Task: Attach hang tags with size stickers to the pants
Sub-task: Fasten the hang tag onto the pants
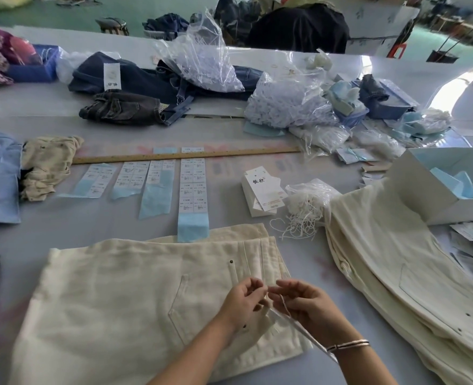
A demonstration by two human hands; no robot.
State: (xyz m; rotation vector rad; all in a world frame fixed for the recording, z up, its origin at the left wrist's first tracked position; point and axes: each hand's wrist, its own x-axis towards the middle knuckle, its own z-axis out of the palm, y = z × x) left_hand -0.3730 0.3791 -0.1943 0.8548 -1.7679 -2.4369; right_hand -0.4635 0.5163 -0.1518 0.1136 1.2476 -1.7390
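Pinching a thin string (284,302) between left hand (245,300) and right hand (303,304), fingertips nearly meeting over the waistband of the cream pants (124,307). Holding a hang tag (299,327) under the right hand, long axis slanting down-right toward the wrist. Working just beside the belt loop (233,273), up-left of the grip, left hand nearer. Leaving bare table (224,190) beyond; pants stack (396,268) crowding right.

Cream pants (124,295) are lying flat before me, pocket up, while a white hang tag (293,323) on its string (284,304) is resting tilted over their waistband, beneath my hands.
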